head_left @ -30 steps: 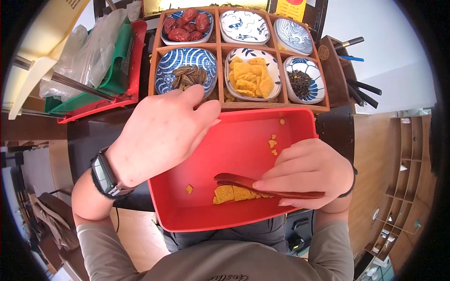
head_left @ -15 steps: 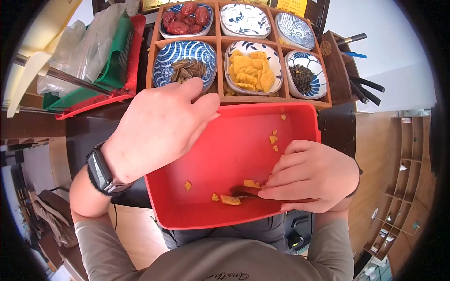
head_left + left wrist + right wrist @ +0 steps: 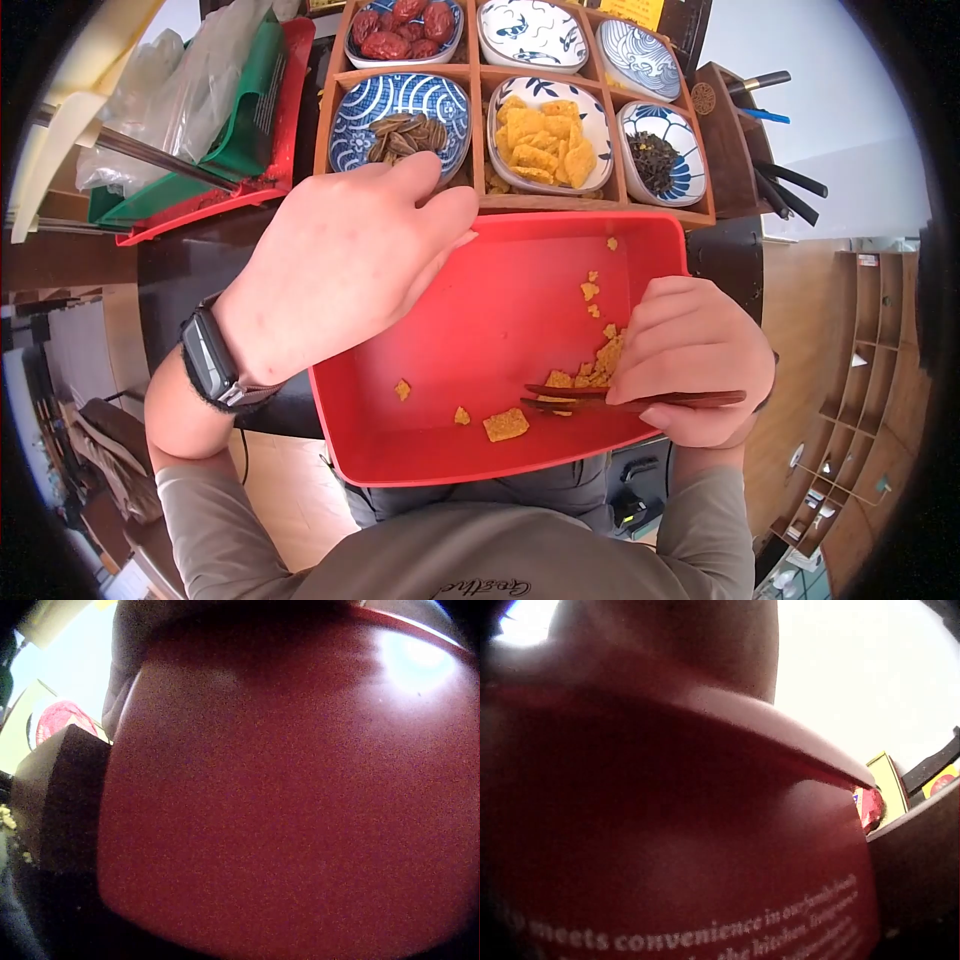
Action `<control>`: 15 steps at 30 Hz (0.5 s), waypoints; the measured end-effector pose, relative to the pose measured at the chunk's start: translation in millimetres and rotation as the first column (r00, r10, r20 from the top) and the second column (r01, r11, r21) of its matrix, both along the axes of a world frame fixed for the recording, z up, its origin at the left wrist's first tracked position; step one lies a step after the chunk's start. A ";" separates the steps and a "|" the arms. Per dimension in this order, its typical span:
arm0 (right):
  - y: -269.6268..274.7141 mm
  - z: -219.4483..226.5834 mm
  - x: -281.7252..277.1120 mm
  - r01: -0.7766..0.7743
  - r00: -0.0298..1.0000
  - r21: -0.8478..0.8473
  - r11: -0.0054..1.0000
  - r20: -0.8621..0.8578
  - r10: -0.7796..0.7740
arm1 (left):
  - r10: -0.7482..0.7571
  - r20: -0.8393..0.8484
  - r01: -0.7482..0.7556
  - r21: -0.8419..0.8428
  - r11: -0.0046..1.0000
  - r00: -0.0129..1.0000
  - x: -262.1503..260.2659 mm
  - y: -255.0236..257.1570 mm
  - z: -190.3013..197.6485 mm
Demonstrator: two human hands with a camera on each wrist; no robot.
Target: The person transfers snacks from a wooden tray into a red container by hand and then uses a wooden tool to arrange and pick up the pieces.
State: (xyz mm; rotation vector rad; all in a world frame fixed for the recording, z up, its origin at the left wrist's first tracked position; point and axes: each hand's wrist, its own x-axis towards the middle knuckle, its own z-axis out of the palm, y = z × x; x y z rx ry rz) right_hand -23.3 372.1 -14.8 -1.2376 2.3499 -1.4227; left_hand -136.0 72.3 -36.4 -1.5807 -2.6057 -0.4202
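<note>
Six patterned bowls [image 3: 531, 36], one divided wooden tray [image 3: 560, 203], one red bin [image 3: 450, 335], one pair of brown tongs [image 3: 572, 395], two hands [image 3: 335, 255], one wristwatch [image 3: 207, 355], one green container [image 3: 257, 115], one wooden holder [image 3: 725, 140]

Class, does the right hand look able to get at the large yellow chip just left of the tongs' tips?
Probably yes: the right hand grips the tongs with their tips close to the large yellow chip, and nothing visible lies between.
</note>
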 end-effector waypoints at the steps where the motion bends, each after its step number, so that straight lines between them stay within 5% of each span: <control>1: -0.1 -0.4 0.4 0.002 1.000 -0.021 1.000 0.008 -0.002 | 0.000 -0.001 0.000 -0.004 1.000 1.000 0.0 -0.2 -0.5; 7: 1.8 1.1 -1.5 0.024 0.999 0.028 0.999 0.025 -0.025 | -0.002 -0.004 0.002 -0.007 1.000 1.000 0.1 -0.3 -0.6; 15: 4.1 0.5 -7.3 -0.143 0.989 0.062 0.988 0.052 0.140 | -0.001 -0.001 0.001 -0.007 1.000 1.000 0.3 -0.3 0.5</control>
